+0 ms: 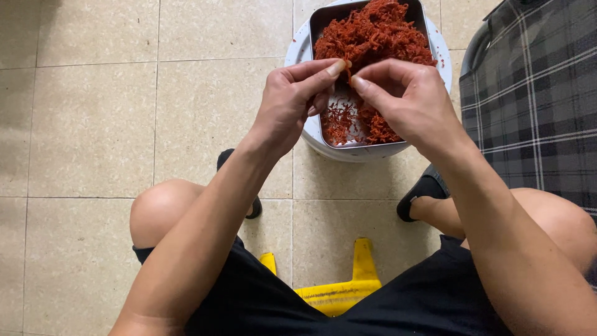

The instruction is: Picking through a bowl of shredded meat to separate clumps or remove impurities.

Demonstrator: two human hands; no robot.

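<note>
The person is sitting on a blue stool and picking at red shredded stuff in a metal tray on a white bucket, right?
Not quite: the stool is yellow, not blue, as the head view shows between the person's legs. The rest holds: both the left hand and the right hand pinch at the red shredded stuff in the metal tray, which sits on the white bucket.

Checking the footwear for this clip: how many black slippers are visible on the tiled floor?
2. One black slipper shows beside the left forearm, mostly hidden by it; the other black slipper sits under the right forearm, near the white bucket. No others are visible.
</note>
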